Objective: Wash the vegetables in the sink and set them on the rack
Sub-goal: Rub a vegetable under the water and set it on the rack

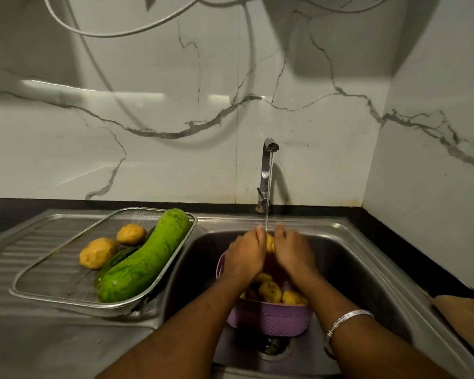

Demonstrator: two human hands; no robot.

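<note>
Head view: left hand [245, 254] and right hand [293, 251] clamp a potato [270, 242] between their fingers under the tap stream [268, 192], the wire rack [52, 294] lying to their left.

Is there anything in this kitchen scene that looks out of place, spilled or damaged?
Nothing serious stands out. The wire rack sits askew on the drainboard, its right edge overhanging the sink. The big green gourd lies diagonally in it, its upper end sticking out past the rim. No spill or damage is visible.
</note>
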